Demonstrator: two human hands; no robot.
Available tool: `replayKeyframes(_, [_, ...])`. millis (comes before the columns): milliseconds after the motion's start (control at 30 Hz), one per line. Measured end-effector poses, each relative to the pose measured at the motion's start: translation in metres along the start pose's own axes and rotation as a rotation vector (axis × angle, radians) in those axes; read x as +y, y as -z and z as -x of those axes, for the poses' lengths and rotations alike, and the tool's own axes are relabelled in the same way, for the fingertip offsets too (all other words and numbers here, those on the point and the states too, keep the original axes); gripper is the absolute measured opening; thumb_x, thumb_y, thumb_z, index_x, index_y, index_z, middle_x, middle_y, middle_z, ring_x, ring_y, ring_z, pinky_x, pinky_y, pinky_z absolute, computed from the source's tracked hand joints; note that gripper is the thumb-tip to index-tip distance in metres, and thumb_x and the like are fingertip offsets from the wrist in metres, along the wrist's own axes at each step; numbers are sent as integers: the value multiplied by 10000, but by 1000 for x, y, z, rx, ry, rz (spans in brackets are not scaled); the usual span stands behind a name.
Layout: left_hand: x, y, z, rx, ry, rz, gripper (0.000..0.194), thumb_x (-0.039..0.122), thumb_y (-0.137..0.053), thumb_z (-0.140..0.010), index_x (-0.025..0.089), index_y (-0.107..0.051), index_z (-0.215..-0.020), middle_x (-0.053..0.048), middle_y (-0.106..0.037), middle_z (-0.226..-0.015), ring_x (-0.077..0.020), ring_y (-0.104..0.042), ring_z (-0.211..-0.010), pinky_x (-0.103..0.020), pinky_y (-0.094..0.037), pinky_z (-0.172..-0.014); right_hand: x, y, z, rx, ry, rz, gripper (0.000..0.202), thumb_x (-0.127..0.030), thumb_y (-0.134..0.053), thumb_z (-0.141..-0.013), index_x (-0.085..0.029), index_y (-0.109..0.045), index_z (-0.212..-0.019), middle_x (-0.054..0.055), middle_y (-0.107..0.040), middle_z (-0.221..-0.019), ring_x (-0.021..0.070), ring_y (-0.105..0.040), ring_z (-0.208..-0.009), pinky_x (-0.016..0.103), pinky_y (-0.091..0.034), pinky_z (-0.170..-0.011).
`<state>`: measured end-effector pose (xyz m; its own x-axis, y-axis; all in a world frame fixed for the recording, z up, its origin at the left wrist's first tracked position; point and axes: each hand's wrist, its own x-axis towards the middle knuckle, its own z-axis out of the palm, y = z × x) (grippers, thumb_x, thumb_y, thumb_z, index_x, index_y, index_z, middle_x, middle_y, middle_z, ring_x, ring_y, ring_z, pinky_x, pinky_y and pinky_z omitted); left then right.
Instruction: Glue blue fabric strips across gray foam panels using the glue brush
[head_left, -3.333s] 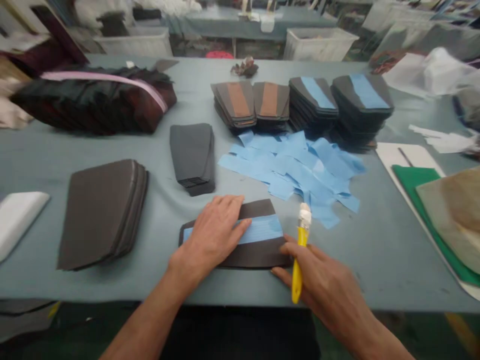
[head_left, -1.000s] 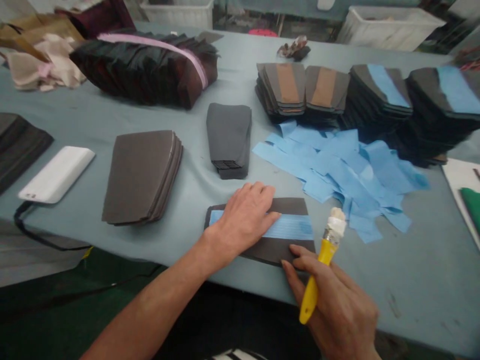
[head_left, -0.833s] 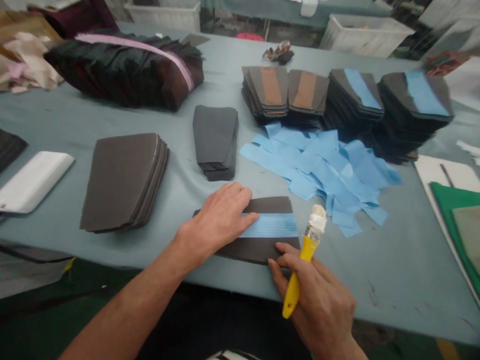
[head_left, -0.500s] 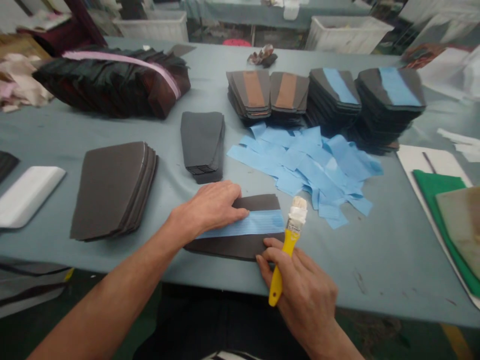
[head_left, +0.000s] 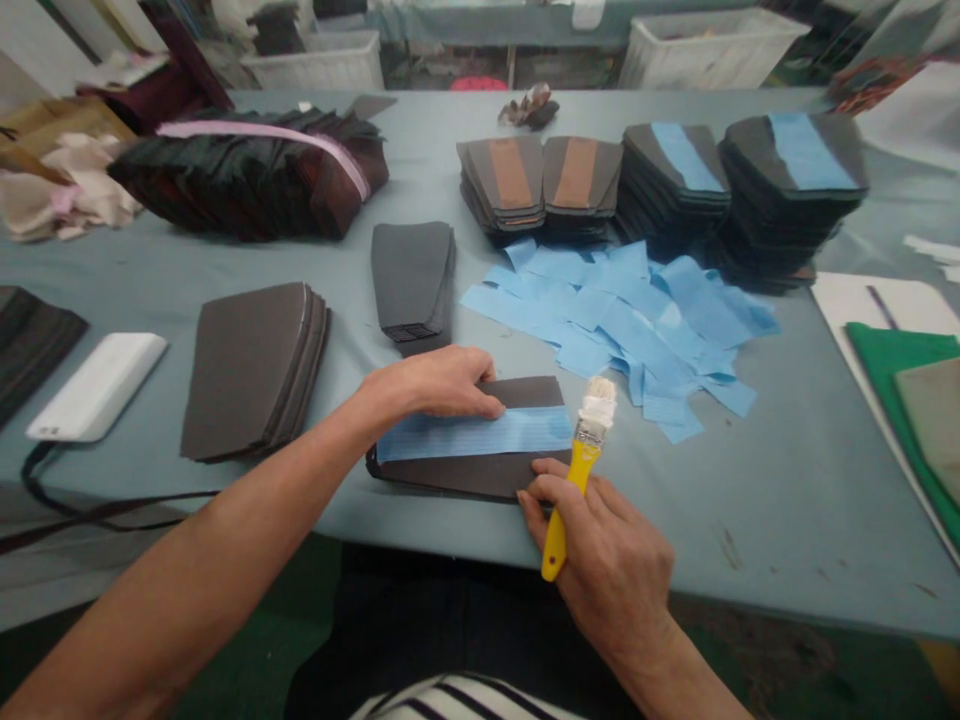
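Note:
A light blue strip lies lengthwise across a dark grey-brown panel at the front of the table. My left hand rests over the strip's far edge, thumb stretched along it and fingers partly hidden. In my right hand is a yellow-handled paintbrush, held upright with white paste on its bristles. The fingertips of that hand also touch the panel's near right edge. Beyond the panel spreads a loose pile of blue strips.
Dark panels are stacked at left and centre. Farther back stand stacks with brown strips and blue strips, and a banded dark bundle. A white power bank with a cable lies left; a green sheet lies right.
The view has shifted slightly, showing more of the table's left side. More of the blue strip's left end shows beside my left hand. My right hand keeps its grip on the paintbrush.

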<state>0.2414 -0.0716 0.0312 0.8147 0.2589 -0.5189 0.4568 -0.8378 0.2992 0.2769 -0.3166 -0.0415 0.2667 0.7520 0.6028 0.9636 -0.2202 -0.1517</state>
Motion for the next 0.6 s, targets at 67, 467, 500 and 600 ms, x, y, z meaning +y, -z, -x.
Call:
replayKeyframes(67, [-3,2,-3,-41,-26,23,374,518,-656,-848,205,-722,-1041,-39,-763,-950,-227,-677,-839,-322,-417,-666,0,0,0,5,3,8,110,-158,-667,-1033,-230,-604,-979,29,-830,-1061,177,-736,-767,308,-489,-770])
replayKeyframes(467, [-1,-2,36,99,-199,124,261,492,-550,-952,232,-571,-942,11,-656,-851,-189,-616,-791,-308,-396,-674,3,16,13,145,-15,-194,178,-116,-711,-988,-234,-578,-976,100,-835,-1125,200,-817,-977,310,-611,-898])
replayKeyframes(500, [2,-4,46,139,-206,123,244,481,-536,-970,238,-563,-956,12,-653,-844,-195,-623,-794,-314,-392,-675,4,25,14,169,-32,-206,192,-121,-719,-982,-240,-569,-966,103,-834,-1134,197,-818,-979,310,-618,-900])
replayKeyframes(600, [11,-12,73,315,-203,65,194,434,-488,-1027,248,-545,-1023,8,-664,-859,-206,-630,-758,-335,-377,-671,8,48,18,247,-129,-216,230,-141,-742,-963,-248,-539,-935,103,-832,-1154,168,-818,-949,263,-621,-866])
